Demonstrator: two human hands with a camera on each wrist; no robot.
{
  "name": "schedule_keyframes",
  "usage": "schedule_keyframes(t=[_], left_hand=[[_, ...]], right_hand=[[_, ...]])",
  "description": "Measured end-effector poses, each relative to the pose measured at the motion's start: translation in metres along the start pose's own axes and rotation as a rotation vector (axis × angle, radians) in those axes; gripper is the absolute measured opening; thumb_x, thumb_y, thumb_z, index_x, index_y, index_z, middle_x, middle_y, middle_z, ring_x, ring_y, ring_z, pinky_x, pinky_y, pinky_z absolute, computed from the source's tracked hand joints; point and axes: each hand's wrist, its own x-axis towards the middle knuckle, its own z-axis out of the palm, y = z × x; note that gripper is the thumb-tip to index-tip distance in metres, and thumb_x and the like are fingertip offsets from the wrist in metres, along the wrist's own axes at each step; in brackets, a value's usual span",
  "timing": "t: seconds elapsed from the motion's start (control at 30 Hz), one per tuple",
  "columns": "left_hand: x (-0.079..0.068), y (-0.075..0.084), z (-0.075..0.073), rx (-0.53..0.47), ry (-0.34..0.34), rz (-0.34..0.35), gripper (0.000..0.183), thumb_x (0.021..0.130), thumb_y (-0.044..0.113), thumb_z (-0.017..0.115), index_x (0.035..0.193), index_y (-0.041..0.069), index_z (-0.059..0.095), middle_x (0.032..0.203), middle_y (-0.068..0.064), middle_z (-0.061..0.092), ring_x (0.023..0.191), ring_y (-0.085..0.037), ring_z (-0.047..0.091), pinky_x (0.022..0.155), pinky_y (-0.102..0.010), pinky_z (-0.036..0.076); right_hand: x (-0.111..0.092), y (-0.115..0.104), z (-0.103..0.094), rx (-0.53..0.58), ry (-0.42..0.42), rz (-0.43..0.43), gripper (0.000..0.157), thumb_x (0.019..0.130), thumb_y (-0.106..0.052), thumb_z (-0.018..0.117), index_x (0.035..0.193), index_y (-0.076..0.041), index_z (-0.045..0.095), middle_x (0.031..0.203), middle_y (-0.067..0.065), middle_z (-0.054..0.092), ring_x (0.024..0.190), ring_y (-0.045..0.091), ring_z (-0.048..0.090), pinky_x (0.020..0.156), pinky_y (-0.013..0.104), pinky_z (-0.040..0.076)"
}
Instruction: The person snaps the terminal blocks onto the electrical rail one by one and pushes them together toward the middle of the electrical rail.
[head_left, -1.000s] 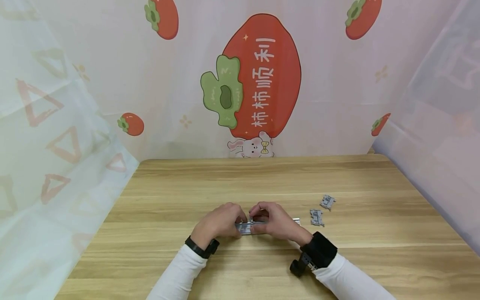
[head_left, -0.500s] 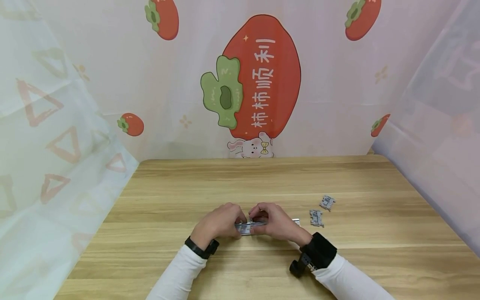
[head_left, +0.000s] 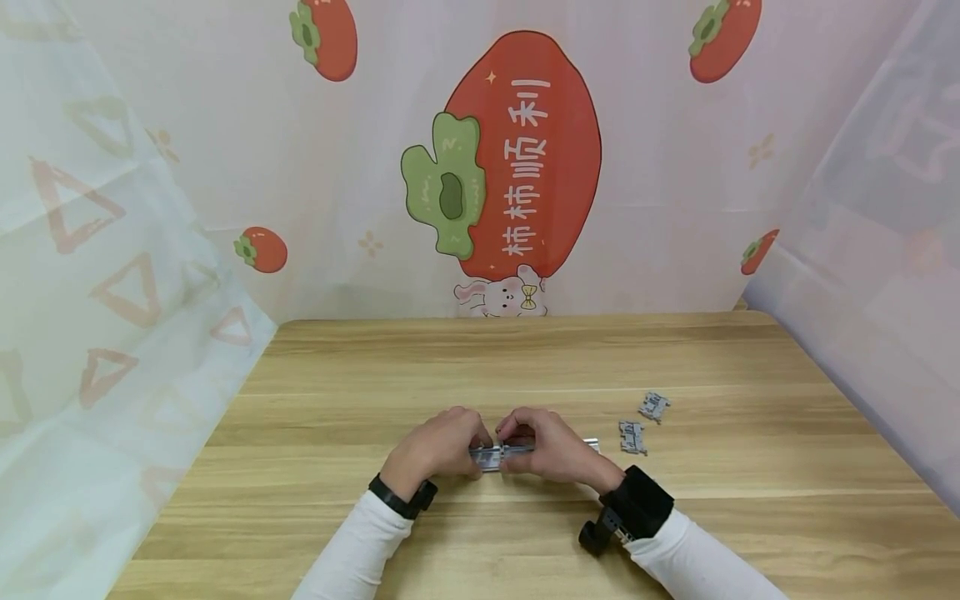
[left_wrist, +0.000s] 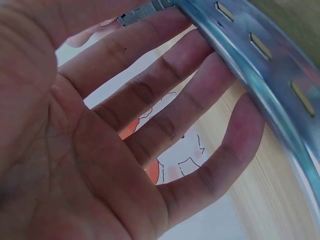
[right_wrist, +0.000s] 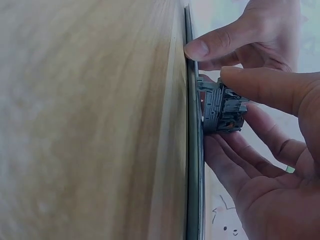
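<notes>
A silvery slotted DIN rail [head_left: 487, 457] lies crosswise on the table between both hands. My left hand [head_left: 442, 443] grips its left part, thumb at the near edge and fingertips along the far edge of the rail [left_wrist: 245, 65]. Between the thumb and fingers of my right hand [head_left: 553, 447] is a grey terminal block [right_wrist: 220, 107], pinched upright against the face of the rail [right_wrist: 195, 155]. In the head view the right fingers cover most of that block. The rail's right end shows past the right hand.
Two loose grey terminal blocks lie to the right of the hands, one nearer [head_left: 632, 437] and one farther back [head_left: 655, 407]. The wooden table [head_left: 360, 358] ends at a printed curtain [head_left: 360, 167], with more sheeting at both sides.
Both hands stay in place on the rail. The right hand's fingers shift slightly at the terminal block, whose thin edge now shows between the hands.
</notes>
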Motion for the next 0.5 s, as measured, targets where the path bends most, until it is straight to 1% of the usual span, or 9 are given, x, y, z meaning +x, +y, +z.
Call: schedule_keyframes(t=[0.17, 0.5], left_hand=[[-0.0006, -0.0002, -0.0001, -0.006, 0.006, 0.001, 0.014, 0.063, 0.011, 0.075, 0.070, 0.018, 0.065, 0.070, 0.003, 0.058, 0.059, -0.007, 0.043, 0.053, -0.024, 0.036], [-0.0005, -0.0004, 0.0007, -0.012, 0.016, -0.001, 0.014, 0.063, 0.012, 0.076, 0.069, 0.018, 0.066, 0.064, 0.008, 0.052, 0.058, -0.008, 0.042, 0.052, -0.024, 0.034]], right_hand=[[0.0001, -0.0011, 0.0011, -0.014, 0.014, -0.003, 0.030, 0.072, -0.010, 0.074, 0.097, -0.007, 0.057, 0.108, 0.007, 0.058, 0.097, 0.022, 0.058, 0.083, 0.038, 0.044], [0.0001, 0.0015, 0.0033, -0.054, 0.036, -0.001, 0.029, 0.070, -0.014, 0.077, 0.092, -0.009, 0.059, 0.106, 0.007, 0.059, 0.096, 0.020, 0.058, 0.082, 0.035, 0.044]])
